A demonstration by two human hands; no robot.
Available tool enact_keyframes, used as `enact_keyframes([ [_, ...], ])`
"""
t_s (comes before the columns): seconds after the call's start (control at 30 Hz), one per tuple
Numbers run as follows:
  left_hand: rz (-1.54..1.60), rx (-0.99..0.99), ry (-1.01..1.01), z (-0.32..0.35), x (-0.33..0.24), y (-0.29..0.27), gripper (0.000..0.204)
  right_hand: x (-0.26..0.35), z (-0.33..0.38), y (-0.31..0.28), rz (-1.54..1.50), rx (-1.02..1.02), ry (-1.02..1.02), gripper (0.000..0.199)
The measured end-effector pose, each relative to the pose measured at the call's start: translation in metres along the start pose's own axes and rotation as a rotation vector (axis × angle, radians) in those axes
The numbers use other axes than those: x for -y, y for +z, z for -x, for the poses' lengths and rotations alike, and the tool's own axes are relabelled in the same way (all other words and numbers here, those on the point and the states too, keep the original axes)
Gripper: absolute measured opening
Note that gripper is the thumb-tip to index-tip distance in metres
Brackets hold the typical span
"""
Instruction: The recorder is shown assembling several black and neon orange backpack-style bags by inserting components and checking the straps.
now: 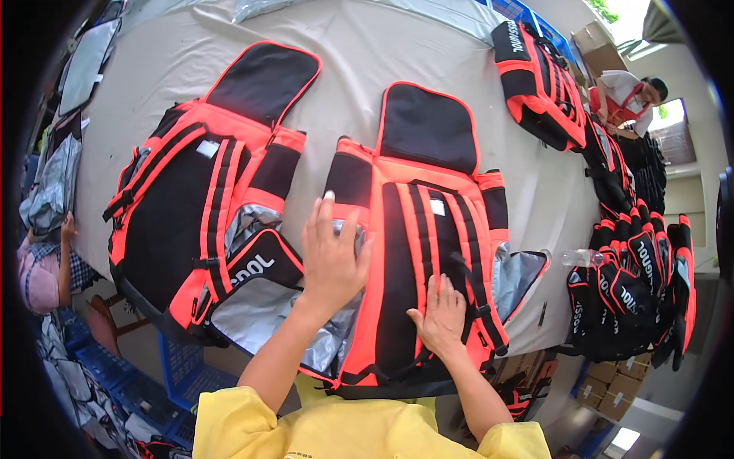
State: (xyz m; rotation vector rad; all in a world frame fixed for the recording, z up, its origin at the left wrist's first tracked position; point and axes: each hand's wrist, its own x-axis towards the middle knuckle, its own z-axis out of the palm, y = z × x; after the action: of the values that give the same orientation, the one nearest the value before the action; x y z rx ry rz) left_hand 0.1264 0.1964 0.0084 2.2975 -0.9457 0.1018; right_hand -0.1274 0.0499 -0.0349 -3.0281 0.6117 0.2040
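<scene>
A black and coral-orange backpack (394,252) lies strap side up in front of me, its lid flap (428,126) folded out away from me. My left hand (332,256) is over its left side, by the opened side pocket, fingers stretched and holding nothing. Flat on the back panel, among the shoulder straps (462,229), rests my right hand (442,314), its fingers extended. Silvery lining (514,279) shows in the open right side panel. A second backpack (176,222) of the same kind lies to the left, lid flap also folded out.
Another backpack (539,84) lies at the table's far right. Several finished-looking bags (631,291) are piled at the right, beside a clear plastic bottle (582,258). Blue crates (195,371) stand below the table edge. One person (631,103) works at the far right, another (53,268) at the left.
</scene>
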Motion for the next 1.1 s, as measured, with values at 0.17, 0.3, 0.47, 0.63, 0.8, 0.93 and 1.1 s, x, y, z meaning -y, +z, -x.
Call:
enact_keyframes([
  [0.17,-0.296,0.068,-0.159,-0.045,-0.012,0.11,0.061,0.004,0.013,-0.009,-0.124,-0.074,-0.032,0.088],
  [0.3,-0.436,0.118,-0.128,-0.004,0.028,0.168,0.072,-0.01,-0.001,-0.029,-0.219,-0.048,-0.145,0.071],
  [0.47,-0.445,0.145,-0.148,-0.006,0.033,0.178,0.071,-0.107,-0.116,-0.058,-0.863,-0.036,0.111,0.027],
  [0.63,-0.448,0.132,-0.135,-0.004,0.044,0.179,0.074,-0.197,-0.262,0.023,-0.267,-0.174,0.215,0.029],
  [0.8,-0.406,0.159,-0.132,-0.011,0.036,0.182,0.076,-0.178,-0.322,0.031,-0.143,0.083,0.032,0.024],
  [0.93,-0.362,0.2,-0.16,-0.016,0.034,0.192,0.078,-0.054,-0.36,0.049,-0.502,-0.131,-0.217,0.021],
  [1.1,-0.419,0.179,-0.187,-0.01,0.049,0.179,0.078,0.016,-0.385,0.018,-0.74,-0.017,-0.221,0.025],
])
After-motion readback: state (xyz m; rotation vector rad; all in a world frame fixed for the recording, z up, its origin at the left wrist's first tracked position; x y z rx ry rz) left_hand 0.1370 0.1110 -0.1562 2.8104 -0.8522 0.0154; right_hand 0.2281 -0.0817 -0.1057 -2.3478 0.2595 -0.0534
